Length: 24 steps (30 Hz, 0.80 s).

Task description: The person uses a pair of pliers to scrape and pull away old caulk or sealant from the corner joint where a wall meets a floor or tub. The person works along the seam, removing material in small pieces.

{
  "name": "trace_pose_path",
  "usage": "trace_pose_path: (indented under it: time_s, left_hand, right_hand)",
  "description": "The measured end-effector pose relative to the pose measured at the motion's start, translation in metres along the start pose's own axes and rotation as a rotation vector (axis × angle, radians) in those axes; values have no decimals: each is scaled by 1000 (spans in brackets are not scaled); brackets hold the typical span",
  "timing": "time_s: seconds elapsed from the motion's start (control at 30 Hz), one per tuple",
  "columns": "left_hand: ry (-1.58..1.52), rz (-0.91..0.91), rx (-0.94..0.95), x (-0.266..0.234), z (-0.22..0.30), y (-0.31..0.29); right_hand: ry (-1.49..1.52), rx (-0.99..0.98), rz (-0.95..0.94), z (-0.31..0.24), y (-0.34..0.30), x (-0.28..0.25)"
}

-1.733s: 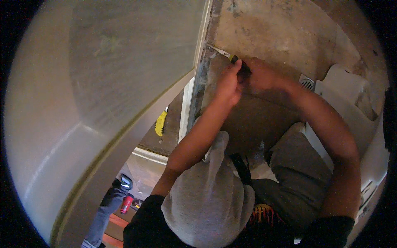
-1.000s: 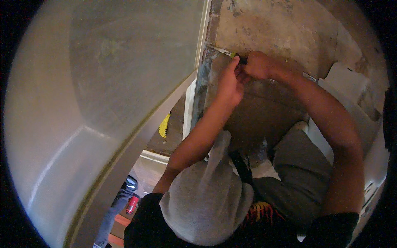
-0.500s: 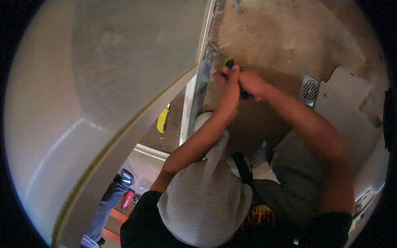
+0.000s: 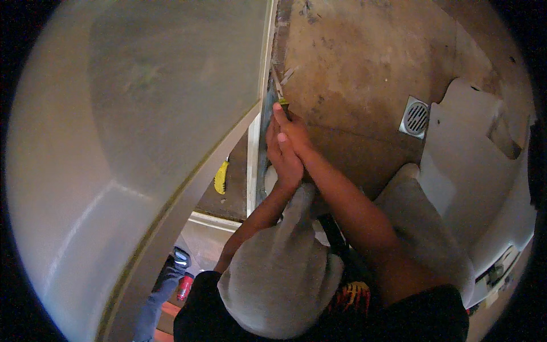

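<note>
My right hand [image 4: 296, 134] is closed around a narrow-bladed hand tool [image 4: 284, 102] with a black-and-yellow handle, mostly hidden by the fingers. The thin blade points away from me along the inner edge of the metal sill strip [image 4: 263, 137]. My left hand [image 4: 285, 162] is pressed against the right one from the left and below, its thumb on top and its fingers along the handle side. How much of the handle it grips is hidden. Pale splinters or scraps [image 4: 288, 75] lie by the blade tip.
A frosted panel [image 4: 171, 85] with a framed edge rises close on my left. Behind its edge lies a yellow utility knife [image 4: 221, 178]. A square floor drain [image 4: 416, 117] and a large pale moulded piece [image 4: 461, 148] are on the right. Another person's leg [image 4: 162, 290] shows lower left.
Both hands have moved left to the sill strip and come together, the right one now further forward on the tool. The tool's blade has turned more in line with the strip.
</note>
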State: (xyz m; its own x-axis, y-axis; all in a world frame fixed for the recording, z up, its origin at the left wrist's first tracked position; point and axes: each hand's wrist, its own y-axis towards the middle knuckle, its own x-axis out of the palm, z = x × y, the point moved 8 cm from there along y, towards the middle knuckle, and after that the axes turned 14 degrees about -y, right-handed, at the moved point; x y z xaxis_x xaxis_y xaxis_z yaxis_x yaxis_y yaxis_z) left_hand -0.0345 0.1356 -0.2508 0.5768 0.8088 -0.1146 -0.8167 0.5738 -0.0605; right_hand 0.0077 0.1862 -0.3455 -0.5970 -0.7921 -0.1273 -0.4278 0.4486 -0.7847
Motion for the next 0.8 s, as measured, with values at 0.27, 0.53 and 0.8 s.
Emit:
trace_pose_path:
  time_s: [0.27,0.53,0.8]
  left_hand:
    - [-191,6,-160,46,-23,42]
    - [96,-106,-36,30,-8,22]
    - [-539,26,-955,-4,-59,-29]
  right_hand:
    - [-140,-51,5,-58,42,-49]
    - [-54,-85,-63,-32,10,-59]
    - [-501,-36,-427,-3,-28,-44]
